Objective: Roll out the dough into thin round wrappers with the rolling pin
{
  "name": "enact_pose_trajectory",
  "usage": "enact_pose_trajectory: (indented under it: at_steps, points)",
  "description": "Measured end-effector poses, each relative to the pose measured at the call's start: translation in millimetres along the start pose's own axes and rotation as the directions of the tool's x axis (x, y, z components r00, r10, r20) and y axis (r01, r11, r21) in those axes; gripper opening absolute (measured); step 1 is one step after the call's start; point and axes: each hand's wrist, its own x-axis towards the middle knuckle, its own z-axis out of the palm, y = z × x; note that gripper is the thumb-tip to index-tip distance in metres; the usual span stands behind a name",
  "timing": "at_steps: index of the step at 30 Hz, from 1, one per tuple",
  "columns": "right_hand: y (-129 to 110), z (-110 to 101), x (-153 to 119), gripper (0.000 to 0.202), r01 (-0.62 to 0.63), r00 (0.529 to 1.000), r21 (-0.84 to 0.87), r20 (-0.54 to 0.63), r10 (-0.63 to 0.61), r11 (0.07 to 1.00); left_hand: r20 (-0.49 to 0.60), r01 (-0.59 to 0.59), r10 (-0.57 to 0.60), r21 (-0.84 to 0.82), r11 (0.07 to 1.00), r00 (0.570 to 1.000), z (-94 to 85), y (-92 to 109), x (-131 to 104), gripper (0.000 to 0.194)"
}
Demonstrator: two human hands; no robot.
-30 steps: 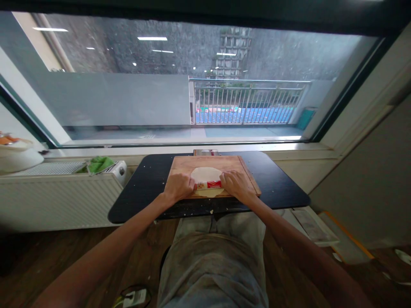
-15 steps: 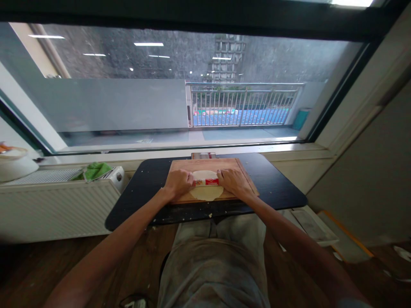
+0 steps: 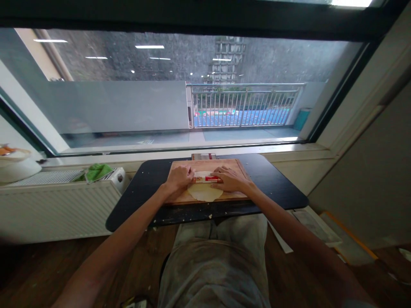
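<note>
A flat, pale, roundish sheet of dough (image 3: 205, 194) lies on a wooden board (image 3: 208, 163). Across the dough rests a short rolling pin (image 3: 202, 179) with a red and white printed band. My left hand (image 3: 180, 176) is closed in a fist around the pin's left end. At the right end, my right hand (image 3: 231, 179) grips the pin more loosely, its fingers reaching along the top and the thumb on the near side. The pin's ends are partly hidden by my hands.
The board lies on a black tabletop (image 3: 276, 192) with crumbs near its front edge. A small striped box (image 3: 204, 156) stands behind the board. On the left, a green cloth (image 3: 97, 172) lies on a white radiator (image 3: 64, 209). A large window rises behind the table.
My right hand has loosened and shifted left along the rolling pin, its fingers now stretched over the band. My left hand keeps its hold, slightly farther back with the pin.
</note>
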Motion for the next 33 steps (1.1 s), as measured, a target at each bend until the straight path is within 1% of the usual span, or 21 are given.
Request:
enact_pose_trajectory:
  at_steps: [3, 5, 8, 11, 13, 16, 18, 20, 23, 25, 28, 31, 33]
  points:
    - [4.4, 2.6, 2.0, 0.039, 0.043, 0.998, 0.012, -0.039, -0.042, 0.999, 0.080, -0.053, 0.065, -0.142, 0.988, 0.995, 3.3, -7.0, 18.1, 0.033]
    - [6.8, 3.8, -0.4, 0.032, 0.010, 0.998, -0.034, -0.067, -0.013, 0.999, 0.138, -0.074, 0.109, -0.238, 0.968, 0.984, 2.7, -12.4, 30.6, 0.026]
    - [18.7, 4.3, -12.5, 0.028, -0.106, 0.988, -0.110, -0.127, 0.092, 0.988, 0.188, -0.085, 0.162, -0.362, 0.928, 0.969, 0.7, -21.1, 43.8, 0.031]
    - [40.6, 2.3, -31.5, 0.027, -0.168, 0.976, -0.126, -0.161, 0.147, 0.978, 0.190, -0.082, 0.183, -0.444, 0.892, 0.965, 2.1, -27.0, 48.6, 0.029]
    - [55.0, -0.6, -44.4, 0.030, -0.239, 0.961, -0.127, -0.172, 0.216, 0.963, 0.178, -0.088, 0.189, -0.460, 0.884, 0.966, 5.2, -26.7, 48.9, 0.026]
    - [67.3, -5.7, -58.4, 0.038, -0.352, 0.924, -0.084, -0.193, 0.331, 0.932, 0.171, -0.104, 0.203, -0.463, 0.880, 0.964, 9.9, -20.3, 48.5, 0.040]
    - [68.7, -8.2, -62.8, 0.041, -0.394, 0.902, -0.045, -0.211, 0.376, 0.918, 0.187, -0.101, 0.203, -0.447, 0.889, 0.961, 11.3, -14.5, 48.9, 0.047]
    - [66.6, -9.0, -63.7, 0.042, -0.405, 0.892, -0.016, -0.226, 0.391, 0.914, 0.206, -0.086, 0.196, -0.447, 0.890, 0.959, 10.6, -9.7, 50.0, 0.048]
    - [61.2, -6.7, -60.7, 0.046, -0.387, 0.897, 0.006, -0.230, 0.378, 0.922, 0.203, -0.080, 0.212, -0.514, 0.854, 0.956, 6.6, -4.7, 51.5, 0.047]
    - [57.8, -3.8, -57.2, 0.049, -0.378, 0.901, 0.013, -0.227, 0.371, 0.926, 0.184, -0.101, 0.237, -0.548, 0.830, 0.954, 3.9, -1.8, 51.5, 0.045]
    - [53.3, -0.4, -51.8, 0.047, -0.391, 0.892, 0.034, -0.230, 0.388, 0.920, 0.155, -0.139, 0.256, -0.527, 0.838, 0.954, 2.7, 3.1, 50.0, 0.039]
    - [50.1, -0.6, -48.8, 0.040, -0.390, 0.879, 0.096, -0.258, 0.402, 0.916, 0.184, -0.083, 0.179, -0.438, 0.895, 0.967, 3.7, 7.9, 47.9, 0.034]
    - [49.1, -2.6, -48.8, 0.037, -0.379, 0.867, 0.147, -0.290, 0.406, 0.914, 0.179, -0.062, 0.153, -0.433, 0.899, 0.972, 0.9, 11.2, 47.3, 0.029]
